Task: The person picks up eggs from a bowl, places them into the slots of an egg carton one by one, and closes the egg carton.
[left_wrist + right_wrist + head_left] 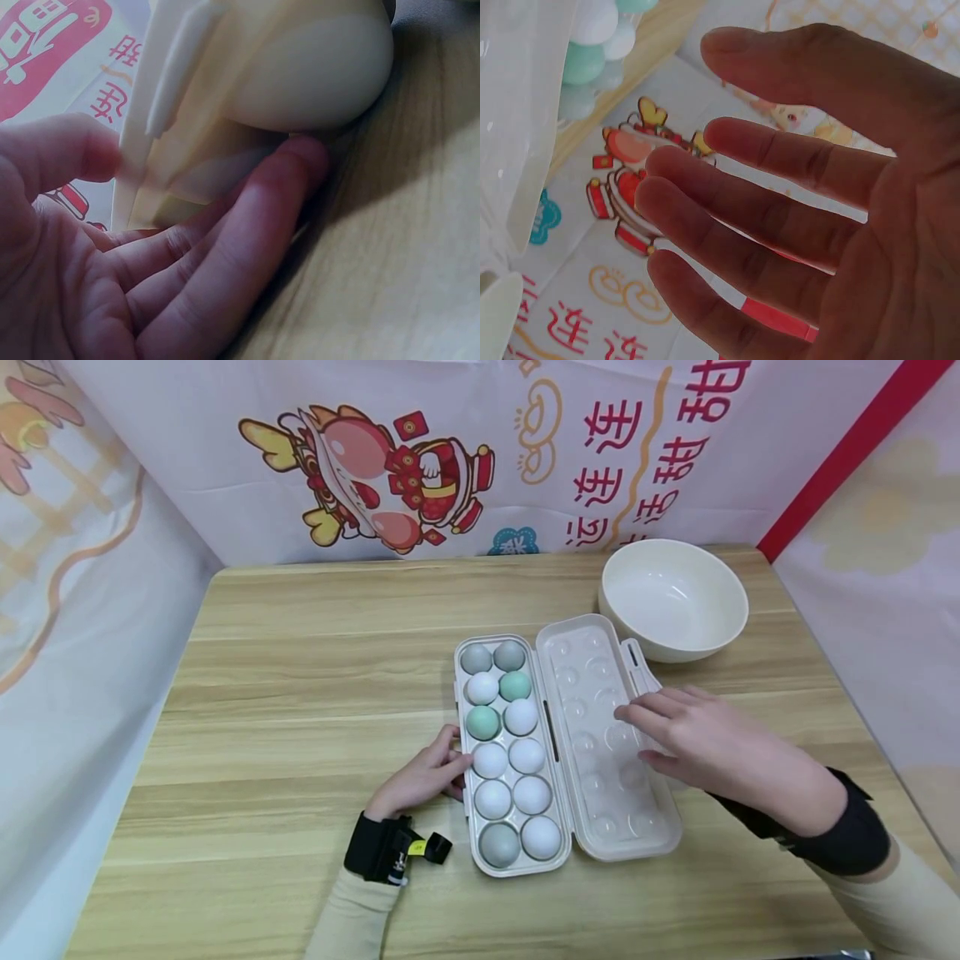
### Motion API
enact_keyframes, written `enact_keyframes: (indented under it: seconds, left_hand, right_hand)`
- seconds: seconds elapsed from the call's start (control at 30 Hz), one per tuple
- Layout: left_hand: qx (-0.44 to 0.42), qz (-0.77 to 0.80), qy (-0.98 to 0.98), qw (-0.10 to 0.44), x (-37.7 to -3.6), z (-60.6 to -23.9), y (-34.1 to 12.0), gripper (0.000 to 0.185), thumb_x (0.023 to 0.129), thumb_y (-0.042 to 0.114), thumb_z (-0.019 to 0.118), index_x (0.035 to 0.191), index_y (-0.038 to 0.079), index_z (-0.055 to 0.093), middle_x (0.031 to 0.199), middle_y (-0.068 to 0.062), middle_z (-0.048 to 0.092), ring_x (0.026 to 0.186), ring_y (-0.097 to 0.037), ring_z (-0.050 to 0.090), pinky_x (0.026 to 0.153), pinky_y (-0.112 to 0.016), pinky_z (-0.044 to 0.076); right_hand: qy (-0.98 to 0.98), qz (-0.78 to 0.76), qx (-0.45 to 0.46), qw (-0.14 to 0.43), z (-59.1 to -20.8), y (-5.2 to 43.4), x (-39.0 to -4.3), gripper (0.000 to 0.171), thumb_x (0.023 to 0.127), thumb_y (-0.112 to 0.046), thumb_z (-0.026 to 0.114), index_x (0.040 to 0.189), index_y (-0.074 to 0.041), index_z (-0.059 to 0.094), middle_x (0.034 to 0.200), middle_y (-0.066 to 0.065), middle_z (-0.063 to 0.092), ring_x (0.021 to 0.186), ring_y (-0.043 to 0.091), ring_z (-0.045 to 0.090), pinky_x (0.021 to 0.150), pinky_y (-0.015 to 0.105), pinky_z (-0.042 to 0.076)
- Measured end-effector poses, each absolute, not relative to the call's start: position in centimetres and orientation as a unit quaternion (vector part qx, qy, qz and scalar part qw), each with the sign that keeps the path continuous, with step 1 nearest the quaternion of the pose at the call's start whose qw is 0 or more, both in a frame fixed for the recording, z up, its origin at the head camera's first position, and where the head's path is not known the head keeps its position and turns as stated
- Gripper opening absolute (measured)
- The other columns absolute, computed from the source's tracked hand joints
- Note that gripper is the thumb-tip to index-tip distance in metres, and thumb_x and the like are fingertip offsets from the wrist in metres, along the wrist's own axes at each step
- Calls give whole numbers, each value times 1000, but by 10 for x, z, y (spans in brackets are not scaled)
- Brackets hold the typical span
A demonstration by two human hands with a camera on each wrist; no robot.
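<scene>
Two hands sit closest, flanking an open plastic egg box point(517, 860) at about 5 o'clock from the middle of the tabletop point(300, 693). At the box's 9 o'clock, the left hand point(420, 777) rests its loosely extended fingertips against the cream tray's outer wall; the wrist view shows straight fingers point(247, 232) under its ribbed edge. At 3 o'clock, the right hand point(705, 743) lies flat, fingers spread and relaxed, on the clear dimpled lid point(592, 693), which is swung fully open beside the tray. Twelve smooth round eggs point(510, 752) fill two rows: seven white, two mint green, three grey. Beyond the lid, at 1 o'clock, stands a deep, glossy cream bowl point(675, 597). Pale wood-grain laminate covers the tabletop, and a printed fabric backdrop point(420, 468) with a red cartoon figure rises behind.
</scene>
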State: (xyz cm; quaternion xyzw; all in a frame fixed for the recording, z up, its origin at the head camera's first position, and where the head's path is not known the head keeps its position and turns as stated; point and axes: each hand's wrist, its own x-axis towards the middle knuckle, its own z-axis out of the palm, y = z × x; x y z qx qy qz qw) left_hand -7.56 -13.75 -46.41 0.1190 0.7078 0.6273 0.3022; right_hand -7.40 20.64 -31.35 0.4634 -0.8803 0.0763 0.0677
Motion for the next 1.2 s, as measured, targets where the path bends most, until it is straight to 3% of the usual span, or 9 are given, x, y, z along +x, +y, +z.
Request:
enact_keyframes:
  seconds: [0.27, 0.83, 1.0, 1.2]
  left_hand:
    - [125, 628, 706, 303, -75, -463, -137, 30, 103, 13, 43, 128, 1, 31, 93, -17, 65, 77, -23, 65, 68, -42, 58]
    - [119, 625, 711, 301, -74, -463, -137, 35, 103, 13, 44, 133, 2, 30, 95, -18, 65, 79, -24, 65, 68, -42, 58]
    - [128, 619, 714, 302, -76, -466, -134, 36, 103, 15, 45, 133, 1, 30, 96, -18, 65, 79, -25, 65, 69, -42, 58]
    - [124, 612, 723, 295, -75, -466, -134, 36, 103, 14, 45, 133, 0, 30, 94, -16, 63, 77, -24, 64, 68, -40, 58]
  right_hand:
    - [-896, 127, 417, 88, -328, 244, -76, 62, 54, -5, 91, 109, -1, 63, 100, 13, 66, 86, 30, 65, 69, 46, 55]
    - [-943, 188, 275, -25, -373, 282, -60, 55, 75, -5, 80, 124, 5, 55, 107, 17, 66, 91, 29, 64, 71, 46, 54]
    - [-941, 216, 254, -59, -383, 288, -57, 54, 76, -4, 80, 124, 5, 56, 107, 17, 66, 92, 31, 63, 73, 47, 53]
    - [-918, 269, 283, -67, -395, 286, -55, 54, 74, 1, 79, 124, 3, 57, 107, 7, 66, 93, 23, 63, 78, 45, 53]
